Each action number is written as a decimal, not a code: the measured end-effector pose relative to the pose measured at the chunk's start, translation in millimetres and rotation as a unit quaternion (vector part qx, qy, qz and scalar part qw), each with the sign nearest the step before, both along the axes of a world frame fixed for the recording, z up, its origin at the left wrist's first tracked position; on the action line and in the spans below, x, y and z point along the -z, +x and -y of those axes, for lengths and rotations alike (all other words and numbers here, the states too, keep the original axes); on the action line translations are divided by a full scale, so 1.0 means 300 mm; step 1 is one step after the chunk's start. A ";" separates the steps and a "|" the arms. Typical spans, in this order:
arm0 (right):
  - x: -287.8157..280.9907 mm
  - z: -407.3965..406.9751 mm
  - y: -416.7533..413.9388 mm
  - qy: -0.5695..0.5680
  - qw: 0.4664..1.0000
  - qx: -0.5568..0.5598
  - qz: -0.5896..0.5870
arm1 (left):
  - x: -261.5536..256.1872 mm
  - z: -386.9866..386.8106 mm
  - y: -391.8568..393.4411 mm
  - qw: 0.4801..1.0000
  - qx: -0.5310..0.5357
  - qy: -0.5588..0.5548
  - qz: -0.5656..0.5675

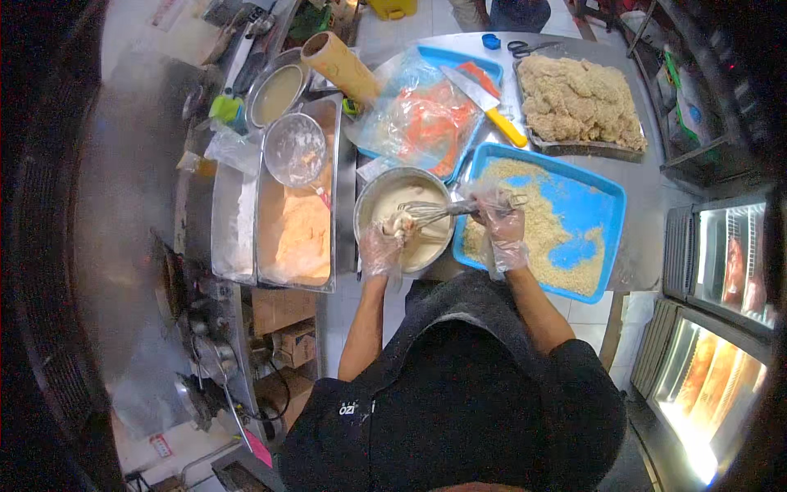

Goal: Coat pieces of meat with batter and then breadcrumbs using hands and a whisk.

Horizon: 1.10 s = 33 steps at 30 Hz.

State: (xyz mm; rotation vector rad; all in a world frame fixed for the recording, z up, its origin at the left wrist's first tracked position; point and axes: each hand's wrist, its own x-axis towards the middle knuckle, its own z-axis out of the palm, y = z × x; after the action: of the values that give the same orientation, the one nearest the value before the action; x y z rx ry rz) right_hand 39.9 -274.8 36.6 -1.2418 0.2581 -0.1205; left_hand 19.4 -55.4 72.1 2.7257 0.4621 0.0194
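Note:
My right hand [501,224], in a clear plastic glove, grips the handle of a wire whisk [429,213] above the right side of a round metal bowl [359,206]. The whisk lies almost level, its wires pointing left. Pale, creamy batter [433,241] fills the bottom of the bowl. Over the bowl's near left rim, my gloved left hand [380,249] has its fingers closed around a batter-coated clump [401,225] at the tip of the wires. What the clump is made of, I cannot tell.
A blue tray [616,230] of crumbs sits right. Behind it are a breaded-food tray [581,101], scissors [529,48] and a yellow-handled knife [486,104] on a plastic-covered blue tray [472,56]. Leftward are an orange-flour pan [335,258], a sieve [295,149] and a film roll [341,67].

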 end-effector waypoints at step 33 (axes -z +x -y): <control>-0.296 0.062 -0.124 -0.051 0.989 -0.082 0.116 | 0.022 -0.068 -0.002 0.976 -0.051 -0.193 0.092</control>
State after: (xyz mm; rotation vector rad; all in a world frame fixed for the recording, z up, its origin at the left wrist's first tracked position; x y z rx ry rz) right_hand 2.6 -293.4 125.3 -1.3325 -0.0523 -0.1359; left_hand 18.8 -34.9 65.3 2.2922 0.4924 0.1869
